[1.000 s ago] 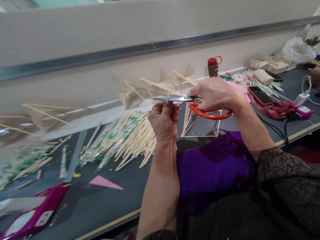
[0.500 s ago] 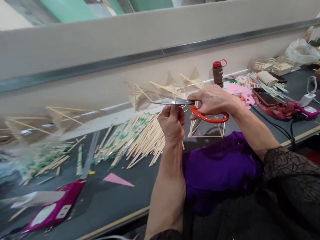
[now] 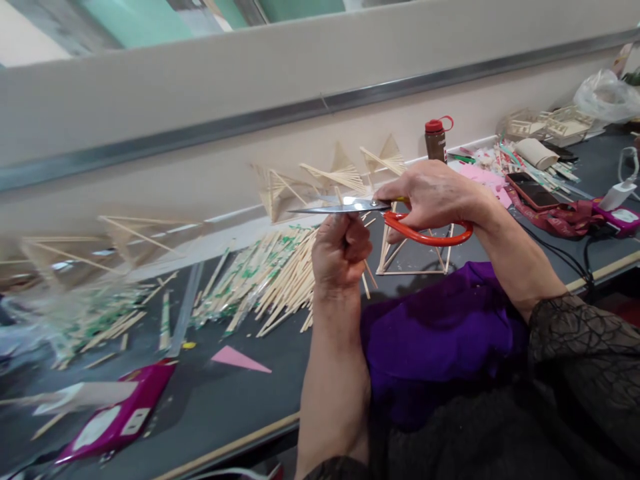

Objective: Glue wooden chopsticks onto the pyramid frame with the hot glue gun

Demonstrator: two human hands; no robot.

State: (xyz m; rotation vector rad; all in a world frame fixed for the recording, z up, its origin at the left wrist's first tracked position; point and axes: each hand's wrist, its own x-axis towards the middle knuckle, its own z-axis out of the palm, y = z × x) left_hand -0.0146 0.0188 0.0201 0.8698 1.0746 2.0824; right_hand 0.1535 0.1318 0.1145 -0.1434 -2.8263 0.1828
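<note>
Scissors (image 3: 355, 207) are being extended slightly farther left than half a second ago, and a stick (image 3: 339, 194) is being crossed farther from the pivot (image 3: 374, 204); seemingly, the bite is being adjusted. This stick, in the air near the heaped sticks (image 3: 287, 287), is being pinched by the tightly curled left hand (image 3: 343, 247), only its pale, slender end being shown. Rightward, the red handle (image 3: 430, 239) is being gripped by the right hand (image 3: 433, 197), wrapped around it and partly hiding it, the blades (image 3: 317, 211) only narrowly parted. Beneath, a frame (image 3: 413, 273) is being partly covered.
</note>
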